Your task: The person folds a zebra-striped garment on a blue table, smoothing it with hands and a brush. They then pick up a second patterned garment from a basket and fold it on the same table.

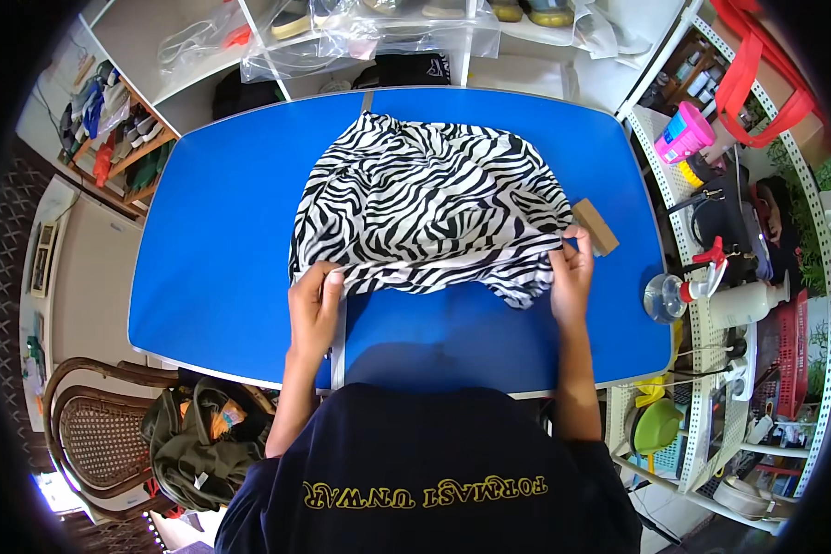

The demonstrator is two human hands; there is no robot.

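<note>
A zebra-striped cloth (pixel 429 194), black and white, lies rumpled across the blue table (pixel 208 256) in front of me. Its near edge is pulled fairly straight between my two hands. My left hand (pixel 316 301) pinches the cloth's near left corner, thumb on top. At the right end of that same edge, my right hand (pixel 573 277) grips the fabric between thumb and fingers. A loose flap of the cloth hangs nearer to me, just left of my right hand. Whether it is a garment or a plain sheet, I cannot tell.
A small brown cardboard box (pixel 595 227) sits just beyond my right hand. Along the right stands a white perforated shelf rack (pixel 703 332) with a clear spray bottle (pixel 665 298) at the table's edge. A cane-backed chair (pixel 104 436) holding a dark bag (pixel 204 443) is at the lower left.
</note>
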